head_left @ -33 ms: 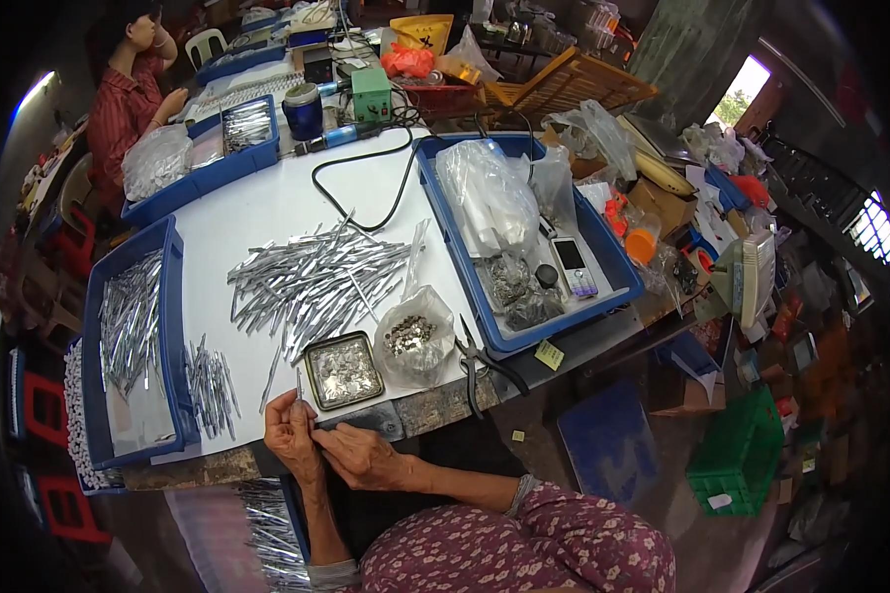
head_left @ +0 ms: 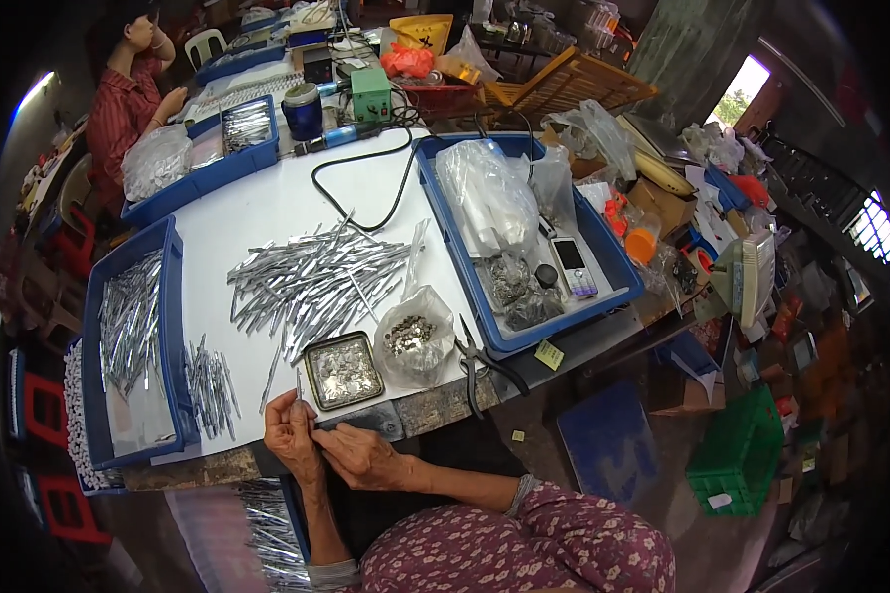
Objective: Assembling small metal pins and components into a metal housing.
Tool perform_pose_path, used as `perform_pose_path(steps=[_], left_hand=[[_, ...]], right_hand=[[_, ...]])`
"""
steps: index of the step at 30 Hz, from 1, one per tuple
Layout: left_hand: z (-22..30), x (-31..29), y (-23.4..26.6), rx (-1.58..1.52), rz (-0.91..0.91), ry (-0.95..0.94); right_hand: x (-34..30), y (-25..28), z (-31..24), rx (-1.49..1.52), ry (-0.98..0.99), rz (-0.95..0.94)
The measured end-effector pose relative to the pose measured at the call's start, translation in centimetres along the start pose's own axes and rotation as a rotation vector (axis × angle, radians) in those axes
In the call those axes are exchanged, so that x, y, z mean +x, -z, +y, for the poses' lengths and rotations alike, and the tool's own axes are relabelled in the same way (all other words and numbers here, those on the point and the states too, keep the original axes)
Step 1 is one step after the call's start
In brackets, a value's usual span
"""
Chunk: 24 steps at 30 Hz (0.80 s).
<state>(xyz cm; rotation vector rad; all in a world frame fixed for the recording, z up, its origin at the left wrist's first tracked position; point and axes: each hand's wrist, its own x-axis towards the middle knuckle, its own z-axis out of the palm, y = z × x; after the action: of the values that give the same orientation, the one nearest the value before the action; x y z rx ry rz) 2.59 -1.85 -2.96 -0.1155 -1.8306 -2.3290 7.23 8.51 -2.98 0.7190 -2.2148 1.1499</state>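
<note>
Two hands meet at the near edge of the bench [head_left: 267, 212]: the left hand [head_left: 289, 431] pinches a thin silver rod [head_left: 300, 387] upright, its grip closed on the rod's lower end, while the right hand [head_left: 364, 458] lies just beside it with fingers curled inward; whether anything sits inside that grip I cannot tell. The rod stands right at the near corner of the small square tin [head_left: 343, 371]. To do this step well, I judge the rod should stay steady and close to the tin, so that small parts need only a short reach and none roll off the edge.

That tin is filled with tiny shiny metal pieces. Just to its right a clear plastic bag [head_left: 415, 341] holds more small metal bits, open at the top. Beyond both lies a loose heap of silver rods [head_left: 311, 277] on the white top. The long blue tray [head_left: 173, 326] on the left holds further rods laid lengthwise, with a small bunch of rods [head_left: 211, 381] beside its wall. The large blue tray [head_left: 603, 247] on the right carries clear bags, darker bags of parts and a small phone [head_left: 573, 267]. Black pliers [head_left: 475, 361] rest by its near corner.
</note>
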Motion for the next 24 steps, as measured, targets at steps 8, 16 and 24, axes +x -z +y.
perform_pose_path(steps=[8,16,24], left_hand=[[-0.23,0.09,-0.02,-0.007,-0.001,-0.03],[-0.13,0.07,-0.1,-0.029,-0.006,-0.014],[-0.04,0.0,-0.04,-0.013,0.009,-0.011]], right_hand=[[-0.02,-0.12,0.16,-0.002,0.01,0.01],[0.05,-0.13,0.17,-0.002,0.027,0.034],[-0.2,-0.32,0.14,-0.012,0.009,-0.002]])
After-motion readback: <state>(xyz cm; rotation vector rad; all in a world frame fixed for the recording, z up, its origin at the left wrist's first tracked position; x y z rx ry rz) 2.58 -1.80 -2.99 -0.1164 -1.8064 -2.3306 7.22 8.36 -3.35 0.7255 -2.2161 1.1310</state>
